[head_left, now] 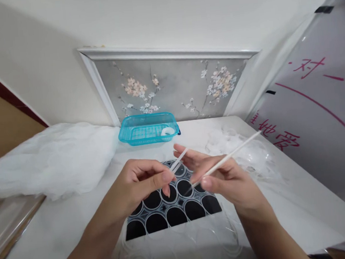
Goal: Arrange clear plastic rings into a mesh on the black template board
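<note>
Over a black sheet with rows of pale-outlined circles (175, 216), my left hand (148, 180) pinches a thin white strip (179, 160) between thumb and fingers; the strip points up to the right. My right hand (221, 175) grips a long, slim white stick (229, 155) between thumb and forefinger, its other fingers spread. The stick slants, with its dark, blurred tip low near the sheet and its far end up at the right. A gap separates the two hands. Clear film with faint round outlines (183, 251) lies in front of the black sheet.
A turquoise plastic basket (149, 140) holding a white ring (168, 132) stands at the back. White gauzy material (51, 160) is heaped at the left. Crumpled clear plastic pieces (253, 154) lie at the right, beside a whiteboard (318, 108) with red writing.
</note>
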The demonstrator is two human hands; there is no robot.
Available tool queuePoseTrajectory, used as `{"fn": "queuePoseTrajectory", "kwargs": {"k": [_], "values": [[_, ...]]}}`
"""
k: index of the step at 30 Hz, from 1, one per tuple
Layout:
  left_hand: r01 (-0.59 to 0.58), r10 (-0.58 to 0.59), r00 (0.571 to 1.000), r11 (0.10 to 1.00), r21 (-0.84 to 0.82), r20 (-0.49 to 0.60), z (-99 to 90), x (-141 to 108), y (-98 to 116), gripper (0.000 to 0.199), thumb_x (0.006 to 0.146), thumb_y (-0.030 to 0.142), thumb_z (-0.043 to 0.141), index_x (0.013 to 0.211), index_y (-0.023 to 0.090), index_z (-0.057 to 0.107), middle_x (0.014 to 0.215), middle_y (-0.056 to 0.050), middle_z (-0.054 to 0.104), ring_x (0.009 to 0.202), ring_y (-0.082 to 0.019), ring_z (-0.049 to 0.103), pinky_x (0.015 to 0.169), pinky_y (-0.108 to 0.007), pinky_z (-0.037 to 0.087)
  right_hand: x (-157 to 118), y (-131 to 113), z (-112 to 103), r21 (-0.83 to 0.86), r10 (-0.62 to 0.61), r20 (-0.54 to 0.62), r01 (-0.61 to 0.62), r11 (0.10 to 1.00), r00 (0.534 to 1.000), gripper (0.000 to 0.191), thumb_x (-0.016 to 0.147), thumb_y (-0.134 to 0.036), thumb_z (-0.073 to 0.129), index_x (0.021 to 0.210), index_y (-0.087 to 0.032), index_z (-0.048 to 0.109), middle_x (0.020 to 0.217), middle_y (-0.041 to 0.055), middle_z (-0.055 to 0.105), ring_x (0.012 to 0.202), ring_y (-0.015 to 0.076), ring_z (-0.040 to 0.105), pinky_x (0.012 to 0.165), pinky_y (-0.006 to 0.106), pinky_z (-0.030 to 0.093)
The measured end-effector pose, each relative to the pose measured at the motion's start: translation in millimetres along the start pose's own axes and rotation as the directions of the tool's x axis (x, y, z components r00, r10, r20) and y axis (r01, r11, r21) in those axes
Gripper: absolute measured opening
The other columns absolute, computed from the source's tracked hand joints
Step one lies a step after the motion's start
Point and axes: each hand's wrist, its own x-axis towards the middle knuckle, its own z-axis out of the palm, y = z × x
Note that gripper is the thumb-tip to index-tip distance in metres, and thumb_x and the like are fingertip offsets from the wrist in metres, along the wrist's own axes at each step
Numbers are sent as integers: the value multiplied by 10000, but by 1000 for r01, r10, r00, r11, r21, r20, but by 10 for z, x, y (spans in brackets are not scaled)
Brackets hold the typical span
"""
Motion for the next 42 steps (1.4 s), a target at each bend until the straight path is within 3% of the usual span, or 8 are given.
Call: {"fn": "queuePoseTrajectory", "kwargs": {"k": [4,9,14,17,21,30,39,42], "values": [[-15,17,1000,992,124,-17,-9,-8,-2,200,808,374,660,737,199,725,535,5,620,460,-58,417,423,-192,270,-23,-17,-2,184,-70,-49,78,980,996,80,833,-346,654,888,-338,711,1331,-33,578,1346,217,410,1134,528,276],[-16,24,999,975,220,-32,-34,-25,15,196,806,393,649,743,226,731,551,4,635,503,-95,486,463,-222,327,-10,-47,-19,256,33,-77,-12,967,997,166,768,-467,688,754,-301,683,1277,-20,619,1275,242,499,1109,551,299],[-35,70,995,899,436,-64,-63,-36,11,208,815,414,628,785,242,743,658,2,658,543,-103,476,485,-225,344,-20,-58,-30,366,-23,11,17,930,1000,78,806,-415,663,843,-361,706,1293,-38,607,1266,223,509,1099,530,322],[-30,136,981,815,579,-141,-42,-33,-6,280,830,414,601,1061,300,711,746,18,660,509,-81,390,473,-213,327,-58,-76,-31,249,-60,36,50,967,998,92,832,-346,648,888,-349,721,1257,-22,635,1241,225,533,1084,509,357],[-15,147,972,815,579,-182,13,-81,-19,484,868,376,537,1349,342,497,713,34,637,475,-80,314,476,-209,348,-110,-161,-41,-65,-16,193,29,997,981,153,807,-218,678,936,-273,738,936,23,750,1141,208,610,1032,412,435],[-54,172,967,859,508,-189,82,-148,-15,439,862,363,571,1297,414,531,1198,5,641,501,-53,355,514,-204,424,-118,-382,-18,-413,1,474,221,884,881,152,835,-208,641,957,-205,731,870,36,759,1222,197,551,1102,360,367],[-68,269,857,905,421,-440,212,117,-239,518,716,373,718,1218,277,633,881,8,697,428,-35,266,394,-201,295,-156,-234,59,-573,-56,306,231,786,950,137,843,-228,627,936,-240,727,1181,55,675,1282,205,494,1090,370,409],[-39,231,852,923,383,-469,129,303,-381,597,725,386,704,1296,284,561,1054,-24,685,413,-24,294,380,-205,272,-222,-298,-3,-648,-82,271,244,721,959,165,867,-177,588,961,-239,708,1038,31,728,1274,186,503,1102,383,398]]}}
